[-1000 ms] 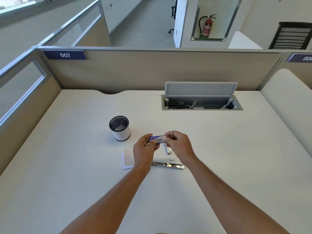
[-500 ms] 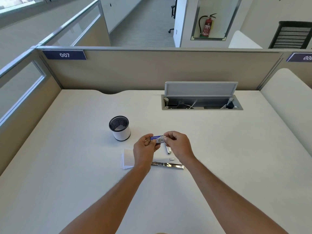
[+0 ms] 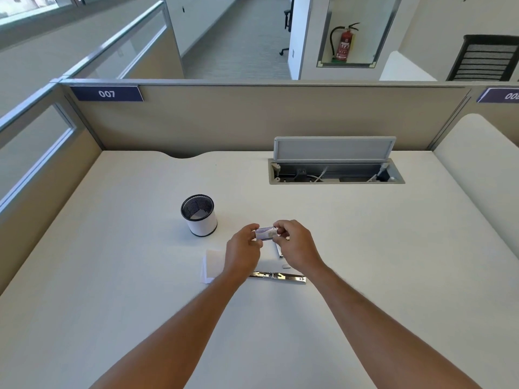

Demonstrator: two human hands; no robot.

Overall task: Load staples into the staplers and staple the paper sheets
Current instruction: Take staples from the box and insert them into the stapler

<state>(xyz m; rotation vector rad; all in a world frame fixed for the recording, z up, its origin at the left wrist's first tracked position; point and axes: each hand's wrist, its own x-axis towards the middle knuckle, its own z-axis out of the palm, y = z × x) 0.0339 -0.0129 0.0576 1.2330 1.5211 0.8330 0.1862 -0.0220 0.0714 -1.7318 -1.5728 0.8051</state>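
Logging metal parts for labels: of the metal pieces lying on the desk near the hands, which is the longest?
The opened stapler, lying flat nearest the person, spanning between both wrists. The thin strip and the tiny piece beyond it are much shorter.

Your cubicle, with the office beyond it.

You face a pale surface [image 3: 365, 248] fenced by beige partitions [image 3: 252, 119]; the far one carries a blue plate reading 007 [image 3: 106, 94] at its left end. An open cable hatch [image 3: 335, 171] sits far right. Beyond, a grey carpeted aisle [image 3: 238, 46] runs away, a red fire extinguisher [image 3: 344, 43] stands in a wall niche, and daylight comes from windows [image 3: 25, 7] far left.
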